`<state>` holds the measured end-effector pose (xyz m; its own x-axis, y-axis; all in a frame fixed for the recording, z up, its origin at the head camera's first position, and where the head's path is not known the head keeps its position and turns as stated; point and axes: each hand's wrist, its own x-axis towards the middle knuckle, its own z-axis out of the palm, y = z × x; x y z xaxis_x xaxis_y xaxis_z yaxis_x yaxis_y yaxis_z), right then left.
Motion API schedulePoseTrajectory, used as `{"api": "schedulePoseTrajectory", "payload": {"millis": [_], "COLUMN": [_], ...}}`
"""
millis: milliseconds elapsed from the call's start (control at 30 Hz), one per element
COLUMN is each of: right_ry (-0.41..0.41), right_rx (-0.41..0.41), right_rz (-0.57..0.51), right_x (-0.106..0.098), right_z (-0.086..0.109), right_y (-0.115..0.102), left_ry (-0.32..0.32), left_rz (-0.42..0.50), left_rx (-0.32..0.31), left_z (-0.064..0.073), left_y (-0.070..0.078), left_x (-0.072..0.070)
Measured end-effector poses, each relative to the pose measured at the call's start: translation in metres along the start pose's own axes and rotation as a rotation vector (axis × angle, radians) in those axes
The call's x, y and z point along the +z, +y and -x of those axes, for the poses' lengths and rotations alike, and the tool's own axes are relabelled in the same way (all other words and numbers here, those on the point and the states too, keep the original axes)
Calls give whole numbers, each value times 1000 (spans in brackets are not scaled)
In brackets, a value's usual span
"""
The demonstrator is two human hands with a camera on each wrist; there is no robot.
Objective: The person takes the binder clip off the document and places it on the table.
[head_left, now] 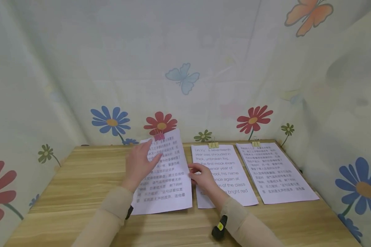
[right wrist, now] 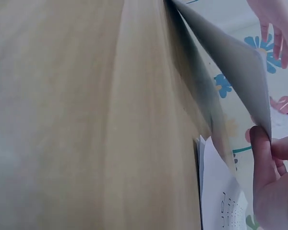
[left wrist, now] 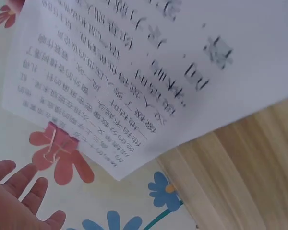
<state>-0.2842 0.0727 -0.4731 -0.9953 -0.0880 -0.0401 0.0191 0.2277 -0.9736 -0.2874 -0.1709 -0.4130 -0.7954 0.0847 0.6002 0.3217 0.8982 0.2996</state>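
While one pinch holds the page bundle (head_left: pixel 167 199), a slip is the main risk

Because the right hand (head_left: pixel 204 178) grips only the right edge of the bundle, left of centre in the head view, the pages could swing or slide away if that pinch loosened. With the hold so far to one side, the sheets might also bow or fan out below the pink clip (head_left: pixel 159 137) on the top edge. How many sheets the pinch takes in, I cannot tell; any missed could part from the rest. The bundle's right side is tilted up off the table (head_left: pixel 96 171), so a careless drop might land it on the English-text stack (head_left: pixel 227 171) just to the right.

The right sleeve (head_left: pixel 256 228) slants in from the lower right, and the hand passes over that stack, thumb and fingers closed on the paper edge. The left sleeve (head_left: pixel 103 219) slants in from the lower left; the left hand (head_left: pixel 140 164), in front of the bundle's left part, has extended fingers and grips nothing. In the left wrist view it sits at lower left, near the clip but apart.
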Motion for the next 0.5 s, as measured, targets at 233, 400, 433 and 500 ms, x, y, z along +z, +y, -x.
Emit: {"api": "schedulePoseTrajectory", "payload": {"millis": [233, 400, 433, 500], "right_ry": [2, -12, -19, -37], "right_rx": [-59, -111, -117, -131], "right_rz": [-57, -124, -134, -161], "right_x": [-4, -6, -7, -8], "right_z": [8, 10, 12, 18], "right_y": [-1, 0, -2, -10], "left_ry": [-17, -100, -118, -163], "left_rz": [130, 221, 243, 265], "left_rx": [-57, -93, -99, -113], "left_z": [-34, -57, -61, -69], "left_y": [-9, -15, -15, -16], "left_x": [-20, -35, -39, -45]}}
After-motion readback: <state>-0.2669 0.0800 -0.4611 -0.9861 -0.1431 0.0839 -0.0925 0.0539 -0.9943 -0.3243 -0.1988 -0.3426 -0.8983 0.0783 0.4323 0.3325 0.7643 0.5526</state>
